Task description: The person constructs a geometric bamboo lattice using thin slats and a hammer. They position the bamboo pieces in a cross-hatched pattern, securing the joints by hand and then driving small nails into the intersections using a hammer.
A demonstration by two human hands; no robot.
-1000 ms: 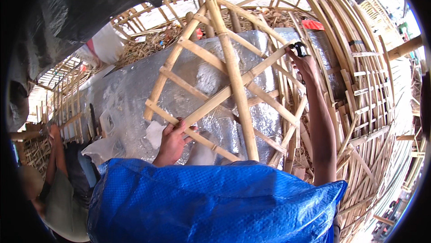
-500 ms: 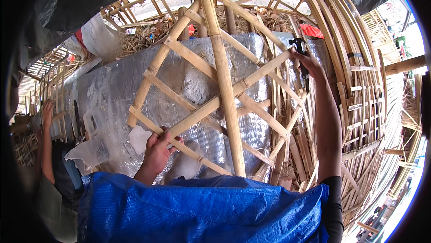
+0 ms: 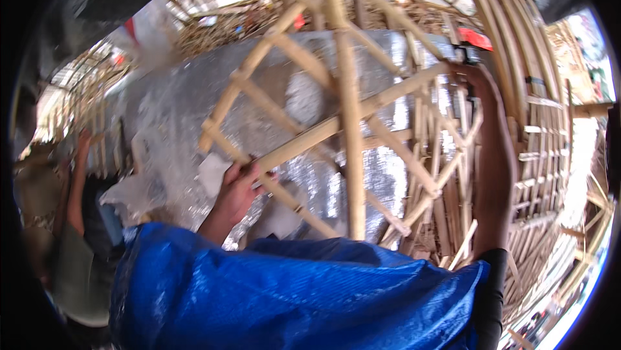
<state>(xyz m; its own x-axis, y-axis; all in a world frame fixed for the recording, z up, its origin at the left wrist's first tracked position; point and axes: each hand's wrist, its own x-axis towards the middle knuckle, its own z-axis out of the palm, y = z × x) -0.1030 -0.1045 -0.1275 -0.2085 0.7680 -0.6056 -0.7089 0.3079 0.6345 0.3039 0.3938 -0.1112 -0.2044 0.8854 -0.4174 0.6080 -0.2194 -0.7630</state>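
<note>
Bamboo frame [image 3: 350, 175] | left grip [image 3: 238, 191] pinching slat [image 3: 301, 142]; right grip [image 3: 477, 77] holding hammer [image 3: 470, 56] | blue tarp [image 3: 291, 292] partly hiding silver sheet [image 3: 187, 107]

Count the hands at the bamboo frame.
2: the left hand at the frame's lower left, the right hand, blurred, at its upper right. No others show there, though some could be hidden.

Brown litter [image 3: 223, 33] lies beyond a silvery sheet [image 3: 184, 94], and another person [image 3: 81, 275] is at left.

Bright daylight burns out the far right; white glare streaks the silver sheet [image 3: 388, 175]. Blur softens the bamboo frame [image 3: 350, 104]; fisheye curvature bends the dark rim.
</note>
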